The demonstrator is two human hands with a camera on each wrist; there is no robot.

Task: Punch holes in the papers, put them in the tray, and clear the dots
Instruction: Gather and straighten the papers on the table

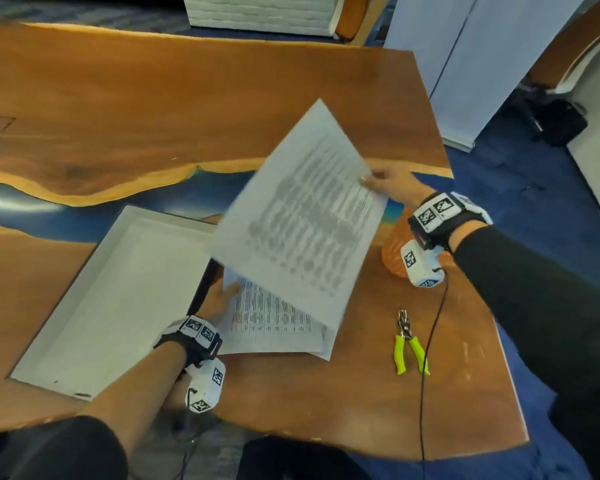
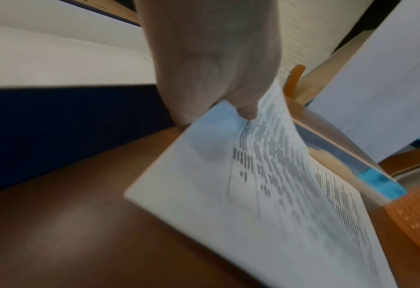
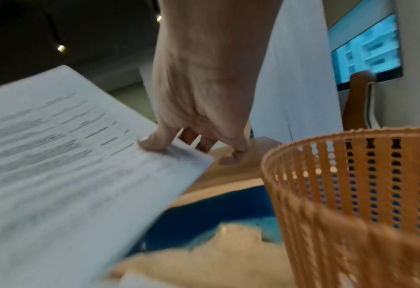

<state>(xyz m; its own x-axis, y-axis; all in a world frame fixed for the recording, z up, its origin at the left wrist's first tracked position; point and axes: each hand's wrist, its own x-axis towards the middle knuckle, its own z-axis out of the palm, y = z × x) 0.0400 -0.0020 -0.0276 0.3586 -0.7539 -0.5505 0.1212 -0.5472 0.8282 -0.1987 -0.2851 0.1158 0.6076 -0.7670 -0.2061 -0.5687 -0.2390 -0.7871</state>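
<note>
The person's right hand pinches the far edge of one printed sheet and lifts it slanted above the table — thumb on top, fingers curled under. The left hand grips the corner of the remaining stack, which lies on the table just beside the white tray. The green-handled punch lies untouched to the right, near the orange basket. It looks like a sheet is being separated for punching — next, a hand must free itself to take the punch and line it on the sheet's margin.
</note>
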